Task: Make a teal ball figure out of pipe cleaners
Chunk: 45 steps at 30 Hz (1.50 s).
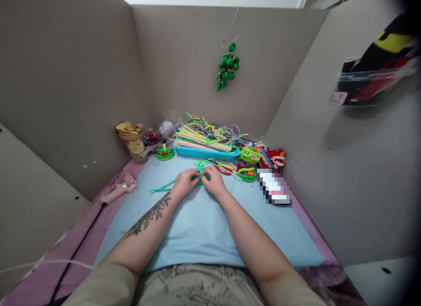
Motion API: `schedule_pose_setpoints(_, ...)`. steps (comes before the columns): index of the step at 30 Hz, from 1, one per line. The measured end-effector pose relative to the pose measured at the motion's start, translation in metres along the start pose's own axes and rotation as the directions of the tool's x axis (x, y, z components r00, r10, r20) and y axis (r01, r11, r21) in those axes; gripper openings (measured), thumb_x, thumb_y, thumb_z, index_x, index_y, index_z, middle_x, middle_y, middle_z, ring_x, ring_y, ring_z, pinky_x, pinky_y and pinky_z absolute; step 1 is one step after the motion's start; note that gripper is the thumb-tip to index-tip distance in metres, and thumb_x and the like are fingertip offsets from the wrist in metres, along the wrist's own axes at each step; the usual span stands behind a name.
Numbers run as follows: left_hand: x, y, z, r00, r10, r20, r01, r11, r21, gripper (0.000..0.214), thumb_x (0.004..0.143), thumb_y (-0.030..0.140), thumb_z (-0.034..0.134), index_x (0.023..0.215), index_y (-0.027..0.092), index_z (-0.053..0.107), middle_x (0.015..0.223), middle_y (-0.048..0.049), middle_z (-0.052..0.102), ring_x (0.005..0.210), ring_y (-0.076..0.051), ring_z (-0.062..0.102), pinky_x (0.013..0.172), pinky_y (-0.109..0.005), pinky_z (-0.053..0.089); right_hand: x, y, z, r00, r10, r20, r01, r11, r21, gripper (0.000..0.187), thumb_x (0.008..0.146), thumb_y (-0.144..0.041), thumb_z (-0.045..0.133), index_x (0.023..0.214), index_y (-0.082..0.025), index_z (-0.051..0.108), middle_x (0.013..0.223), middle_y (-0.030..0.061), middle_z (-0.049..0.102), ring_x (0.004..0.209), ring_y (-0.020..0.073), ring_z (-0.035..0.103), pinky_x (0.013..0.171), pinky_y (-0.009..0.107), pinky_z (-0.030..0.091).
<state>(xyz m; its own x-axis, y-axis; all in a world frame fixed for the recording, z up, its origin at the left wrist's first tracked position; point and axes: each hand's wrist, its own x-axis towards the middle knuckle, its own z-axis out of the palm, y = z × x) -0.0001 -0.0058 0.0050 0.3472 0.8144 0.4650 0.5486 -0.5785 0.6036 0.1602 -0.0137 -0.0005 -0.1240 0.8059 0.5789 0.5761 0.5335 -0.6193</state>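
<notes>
My left hand (pixel 188 181) and my right hand (pixel 212 179) meet over the middle of the light blue cloth (pixel 197 227), fingers bent in a pinch. Between them is a small teal-green piece of fuzzy pipe cleaner work (pixel 201 181), mostly covered by the fingers. Loose teal pipe cleaners (pixel 163 187) stick out to the left of my left hand. Just beyond my right hand lie red and yellow pipe cleaners (pixel 226 167). A green pipe cleaner figure with a face (pixel 165 153) sits farther back on the left.
A blue tray (pixel 207 153) heaped with pipe cleaners stands at the back. Two fuzzy figures, a lime one (pixel 250 155) and a green one (pixel 246 174), lie right of it, near a phone (pixel 274 186). At left are a pink glue gun (pixel 119 191) and a cup (pixel 132 143). Grey panels enclose the table.
</notes>
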Motion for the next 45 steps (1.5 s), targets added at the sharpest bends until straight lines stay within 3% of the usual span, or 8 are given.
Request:
schedule_pose_setpoints(8, 0.0, 0.0, -0.001, 1.0, 0.0, -0.001, 0.0, 1.0, -0.014, 0.01, 0.072, 0.017, 0.062, 0.081, 0.019, 0.067, 0.099, -0.0063, 0.07, 0.095, -0.018, 0.064, 0.088, -0.031, 0.048, 0.0, 0.003, -0.001, 1.0, 0.022, -0.002, -0.022, 0.999, 0.03, 0.01, 0.07, -0.013, 0.052, 0.068, -0.02, 0.059, 0.087, 0.0061, 0.06, 0.089, 0.021, 0.056, 0.085, 0.038, 0.045)
schedule_pose_setpoints(15, 0.001, 0.001, -0.001, 1.0, -0.021, -0.019, 0.02, 0.999, -0.037, 0.009, 0.074, 0.02, 0.062, 0.081, 0.02, 0.069, 0.096, -0.0056, 0.071, 0.092, -0.018, 0.065, 0.088, -0.031, 0.049, -0.001, 0.01, -0.008, 0.995, -0.035, 0.097, 0.03, 0.998, 0.056, 0.019, 0.068, -0.012, 0.055, 0.084, -0.021, 0.06, 0.102, 0.0077, 0.057, 0.103, 0.0223, 0.054, 0.092, 0.041, 0.043)
schedule_pose_setpoints(28, 0.0, 0.004, -0.001, 0.999, -0.031, -0.02, 0.03, 0.999, -0.041, 0.013, 0.074, 0.019, 0.059, 0.085, 0.02, 0.066, 0.096, -0.0044, 0.07, 0.094, -0.017, 0.063, 0.087, -0.03, 0.048, -0.001, 0.014, -0.006, 0.997, -0.015, 0.082, 0.008, 0.996, 0.088, 0.015, 0.071, -0.011, 0.053, 0.081, -0.021, 0.057, 0.101, 0.0075, 0.056, 0.1, 0.0216, 0.053, 0.092, 0.042, 0.042)
schedule_pose_setpoints(45, 0.001, -0.001, 0.001, 1.0, 0.028, -0.002, -0.028, 1.0, 0.013, 0.014, 0.075, 0.017, 0.058, 0.082, 0.02, 0.07, 0.101, -0.0062, 0.068, 0.093, -0.017, 0.063, 0.087, -0.03, 0.048, 0.0, 0.009, -0.005, 0.995, -0.075, 0.066, 0.073, 0.996, 0.045, 0.017, 0.073, -0.007, 0.05, 0.08, -0.019, 0.059, 0.09, 0.0067, 0.056, 0.093, 0.0216, 0.052, 0.086, 0.04, 0.044)
